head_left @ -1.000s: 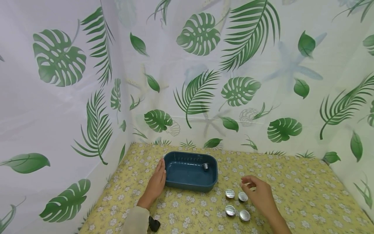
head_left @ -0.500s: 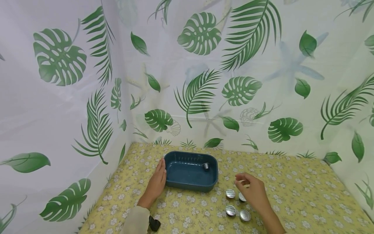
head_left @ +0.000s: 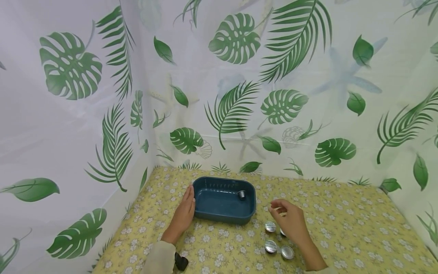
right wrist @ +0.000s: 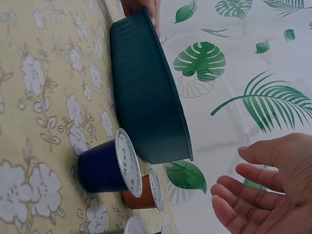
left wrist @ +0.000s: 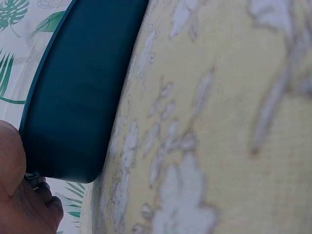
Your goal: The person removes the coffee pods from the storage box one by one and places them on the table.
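A dark blue plastic tub (head_left: 224,219) sits on the table, with one coffee capsule (head_left: 242,195) tipped over in its right end. My left hand (head_left: 184,211) rests against the tub's left wall, fingers fairly straight. Holding nothing, my right hand (head_left: 291,220) hovers right of the tub with loosely bent fingers, partly hiding a silver-lidded coffee capsule (head_left: 282,231). More capsules stand lid up nearby: one at the back left (head_left: 270,227), one at the front left (head_left: 270,246), and one at the front right (head_left: 287,252). The right wrist view shows a dark blue capsule (right wrist: 100,168) and an orange capsule (right wrist: 138,196).
A yellow floral cloth (head_left: 212,251) covers the table. White sheeting (head_left: 246,114) printed with green leaves rises behind the table and along its left side. A dark object (head_left: 180,262) is on the left wrist by the sleeve (head_left: 159,257).
My right hand has moved left towards the tub, now covering much of the back right capsule. The left hand, tub and capsules stay put.
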The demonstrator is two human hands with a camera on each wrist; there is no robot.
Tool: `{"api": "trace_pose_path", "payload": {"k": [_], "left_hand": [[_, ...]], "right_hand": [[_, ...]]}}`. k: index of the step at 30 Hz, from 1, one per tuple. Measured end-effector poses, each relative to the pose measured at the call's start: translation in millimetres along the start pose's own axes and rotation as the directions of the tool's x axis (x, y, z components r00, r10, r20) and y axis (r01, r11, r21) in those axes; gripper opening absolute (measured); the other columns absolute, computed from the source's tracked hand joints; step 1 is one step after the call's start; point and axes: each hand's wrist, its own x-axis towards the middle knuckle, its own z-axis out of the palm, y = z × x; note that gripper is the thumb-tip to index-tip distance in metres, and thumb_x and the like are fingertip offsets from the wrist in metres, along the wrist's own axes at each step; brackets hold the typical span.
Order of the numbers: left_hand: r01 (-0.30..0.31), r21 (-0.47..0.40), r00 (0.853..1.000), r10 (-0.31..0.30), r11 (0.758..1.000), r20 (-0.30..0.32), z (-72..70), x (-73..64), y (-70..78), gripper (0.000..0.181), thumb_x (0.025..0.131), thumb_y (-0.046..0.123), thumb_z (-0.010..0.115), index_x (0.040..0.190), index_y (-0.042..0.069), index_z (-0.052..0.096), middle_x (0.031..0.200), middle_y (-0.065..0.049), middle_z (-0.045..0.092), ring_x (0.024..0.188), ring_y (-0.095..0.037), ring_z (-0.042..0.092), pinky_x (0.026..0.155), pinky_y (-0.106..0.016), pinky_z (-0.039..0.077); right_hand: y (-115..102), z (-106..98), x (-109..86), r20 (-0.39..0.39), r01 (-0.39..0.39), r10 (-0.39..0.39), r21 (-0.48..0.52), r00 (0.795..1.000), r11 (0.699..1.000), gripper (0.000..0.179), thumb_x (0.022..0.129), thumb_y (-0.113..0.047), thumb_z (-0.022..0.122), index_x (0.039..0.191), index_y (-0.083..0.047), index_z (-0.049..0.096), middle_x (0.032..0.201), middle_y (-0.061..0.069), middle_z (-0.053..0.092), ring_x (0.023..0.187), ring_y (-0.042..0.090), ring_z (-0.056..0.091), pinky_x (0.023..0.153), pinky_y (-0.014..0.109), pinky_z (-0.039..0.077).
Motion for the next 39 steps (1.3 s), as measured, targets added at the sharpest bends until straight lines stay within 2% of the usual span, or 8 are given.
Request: {"api": "trace_pose_path", "payload": {"k": [8, 19, 28, 32, 39], "left_hand": [[-0.02, -0.002, 1.0, 0.02, 1.0, -0.021, 1.8, 0.2, 0.5, 0.061, 0.114, 0.035, 0.025, 0.162, -0.001, 0.009, 0.17, -0.013, 0.0, 0.154, -0.033, 0.013, 0.118, -0.055, 0.027], [-0.012, 0.006, 1.0, 0.012, 1.0, -0.014, 1.4, -0.5, 0.6, 0.062, 0.114, 0.037, 0.023, 0.162, 0.002, 0.008, 0.17, -0.01, -0.001, 0.155, -0.031, 0.012, 0.119, -0.053, 0.028], [0.001, 0.004, 1.0, -0.001, 1.0, -0.015, -0.7, -1.6, 1.0, 0.063, 0.114, 0.039, 0.023, 0.163, 0.004, 0.008, 0.17, -0.005, -0.003, 0.155, -0.027, 0.011, 0.119, -0.052, 0.027], [-0.002, 0.001, 1.0, 0.002, 1.0, -0.017, -0.5, -1.9, 1.2, 0.062, 0.114, 0.037, 0.025, 0.163, 0.004, 0.008, 0.17, -0.005, -0.003, 0.155, -0.027, 0.011, 0.119, -0.052, 0.027], [-0.007, 0.004, 1.0, 0.007, 1.0, -0.019, 0.0, -1.8, 0.9, 0.061, 0.114, 0.035, 0.026, 0.163, 0.004, 0.008, 0.17, -0.005, -0.002, 0.155, -0.027, 0.011, 0.119, -0.051, 0.027]], "right_hand": [[-2.0, 9.8, 3.1, -0.007, 0.043, -0.042, 0.019, 0.999, 0.999, 0.019, 0.095, -0.012, 0.074, 0.113, -0.007, 0.074, 0.105, 0.009, 0.074, 0.087, 0.021, 0.069, 0.07, 0.029, 0.056], [-8.4, 27.2, 12.3, -0.035, 0.074, -0.073, 0.046, 0.997, 0.996, 0.022, 0.093, -0.012, 0.076, 0.115, -0.006, 0.073, 0.108, 0.011, 0.074, 0.089, 0.023, 0.069, 0.071, 0.031, 0.057], [-13.0, 41.3, 18.4, -0.022, 0.076, -0.074, 0.092, 0.997, 0.993, 0.028, 0.093, -0.013, 0.076, 0.118, -0.001, 0.072, 0.107, 0.013, 0.073, 0.088, 0.023, 0.069, 0.073, 0.03, 0.057], [-15.1, 45.5, 19.1, -0.02, 0.09, -0.089, 0.093, 0.996, 0.992, 0.026, 0.093, -0.012, 0.077, 0.116, -0.003, 0.072, 0.108, 0.015, 0.073, 0.088, 0.024, 0.069, 0.073, 0.031, 0.057], [-17.0, 50.1, 21.7, -0.018, 0.067, -0.066, 0.088, 0.998, 0.994, 0.023, 0.093, -0.011, 0.076, 0.115, -0.005, 0.072, 0.107, 0.014, 0.073, 0.089, 0.023, 0.069, 0.073, 0.032, 0.057]]}}
